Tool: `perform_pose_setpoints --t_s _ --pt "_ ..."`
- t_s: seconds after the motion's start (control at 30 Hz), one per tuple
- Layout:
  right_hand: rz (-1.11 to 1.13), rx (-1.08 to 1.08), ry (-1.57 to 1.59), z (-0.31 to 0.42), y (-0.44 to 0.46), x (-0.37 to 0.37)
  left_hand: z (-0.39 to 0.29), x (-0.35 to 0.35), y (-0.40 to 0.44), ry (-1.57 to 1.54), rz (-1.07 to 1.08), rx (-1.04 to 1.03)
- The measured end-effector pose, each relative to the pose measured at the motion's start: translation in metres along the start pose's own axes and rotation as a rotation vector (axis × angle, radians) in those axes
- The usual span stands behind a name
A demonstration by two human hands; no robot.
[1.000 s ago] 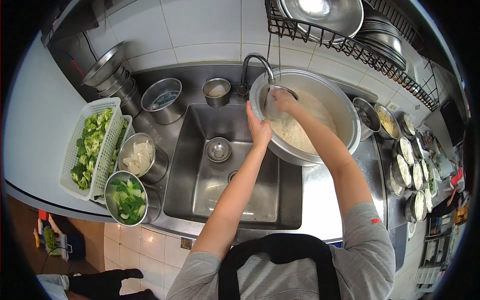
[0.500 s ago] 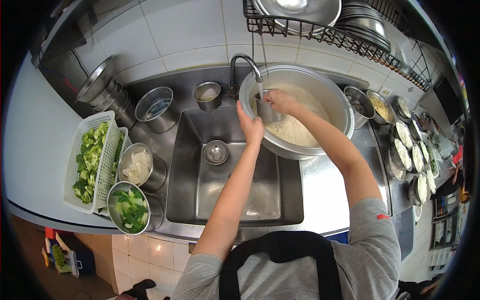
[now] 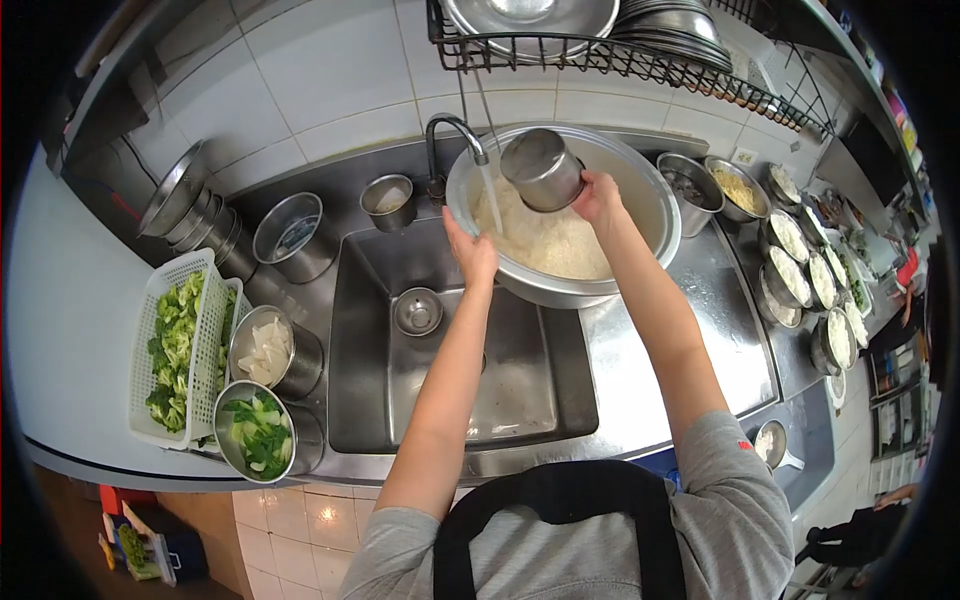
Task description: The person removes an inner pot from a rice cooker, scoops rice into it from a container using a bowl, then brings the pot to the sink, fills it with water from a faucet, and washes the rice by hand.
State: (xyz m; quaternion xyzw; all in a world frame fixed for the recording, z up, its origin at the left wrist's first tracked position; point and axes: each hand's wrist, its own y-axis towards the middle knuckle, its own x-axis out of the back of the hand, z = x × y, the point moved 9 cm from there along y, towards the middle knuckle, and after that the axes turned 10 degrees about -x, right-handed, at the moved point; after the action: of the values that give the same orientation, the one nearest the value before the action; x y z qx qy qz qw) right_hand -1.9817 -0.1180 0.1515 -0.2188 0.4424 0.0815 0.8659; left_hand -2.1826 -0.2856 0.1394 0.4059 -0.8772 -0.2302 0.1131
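A large aluminium pot (image 3: 655, 190) of white rice (image 3: 560, 240) stands at the back right of the sink. Water runs from the faucet (image 3: 455, 122) into the rice. My left hand (image 3: 474, 258) grips the pot's near left rim, its thumb over the edge. Above the rice, my right hand (image 3: 598, 197) holds a steel cup (image 3: 543, 170), tilted with its base toward me. The cup's mouth is turned away, so its inside is hidden.
The steel sink (image 3: 460, 400) lies before me with a drain strainer (image 3: 418, 311). Left are a white basket (image 3: 205, 330) of broccoli and pots of cut vegetables (image 3: 258, 435). Filled bowls (image 3: 790, 275) line the right. A wire rack (image 3: 640, 65) hangs above.
My right hand has lifted the cup from the rice beneath the faucet, up and to the right, and tipped it. The left hand stays at the rim. The view has shifted slightly.
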Motion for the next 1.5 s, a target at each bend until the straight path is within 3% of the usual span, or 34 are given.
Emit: perform_pose_setpoints --t_s 0.13,0.2,0.23,0.33,0.37,0.4,0.43,0.5,0.67,0.73,0.87,1.07,1.13,1.17,1.43,1.5 --pt "0.012 0.011 0.093 0.018 -0.02 -0.005 -0.005 0.002 0.0 -0.005 -0.005 -0.029" --pt "0.169 -0.092 -0.022 0.013 -0.01 -0.005 0.01 0.0 0.001 0.026 -0.002 -0.118" --pt "0.095 0.093 -0.221 0.021 -0.024 -0.008 0.0 0.001 0.0 0.171 0.021 -0.031" --pt "-0.168 0.37 -1.254 0.014 -0.026 -0.025 0.021 -0.005 0.002 -0.015 0.033 -0.052" --pt "-0.102 0.759 -1.556 0.004 -0.043 -0.051 0.024 -0.006 0.001 -0.096 0.033 -0.033" --pt "-0.098 0.603 -1.798 -0.027 -0.008 -0.046 0.019 -0.006 0.001 -0.058 0.034 -0.032" --pt "-0.086 0.569 -2.09 -0.047 -0.032 -0.067 0.011 -0.012 0.001 -0.07 0.051 -0.031" --pt "0.075 0.607 -2.277 -0.085 -0.027 -0.083 0.011 -0.005 -0.002 -0.069 0.036 0.016" --pt "-0.101 0.667 -2.231 -0.098 -0.01 -0.099 0.014 -0.007 0.0 -0.062 0.067 -0.006" --pt "0.025 0.551 -2.339 -0.106 -0.016 -0.105 0.01 -0.005 -0.001 -0.058 0.045 -0.011" --pt "0.155 0.634 -2.451 -0.129 -0.02 -0.113 0.018 -0.006 0.003 -0.098 0.026 -0.028" --pt "-0.01 0.557 -2.343 -0.107 -0.019 -0.098 0.012 -0.007 0.001 -0.017 0.027 -0.083" --pt "0.154 0.577 -2.374 -0.112 -0.037 -0.102 0.012 -0.005 0.0 -0.049 0.023 -0.028" --pt "0.065 0.562 -2.379 -0.109 -0.034 -0.1 0.013 -0.005 0.0 -0.05 0.033 -0.007" --pt "0.078 0.72 -2.369 -0.11 -0.058 -0.092 0.017 -0.007 0.0 -0.053 0.045 -0.003" --pt "0.056 0.676 -2.282 -0.101 -0.052 -0.084 0.015 -0.006 0.003 -0.034 0.057 -0.045"
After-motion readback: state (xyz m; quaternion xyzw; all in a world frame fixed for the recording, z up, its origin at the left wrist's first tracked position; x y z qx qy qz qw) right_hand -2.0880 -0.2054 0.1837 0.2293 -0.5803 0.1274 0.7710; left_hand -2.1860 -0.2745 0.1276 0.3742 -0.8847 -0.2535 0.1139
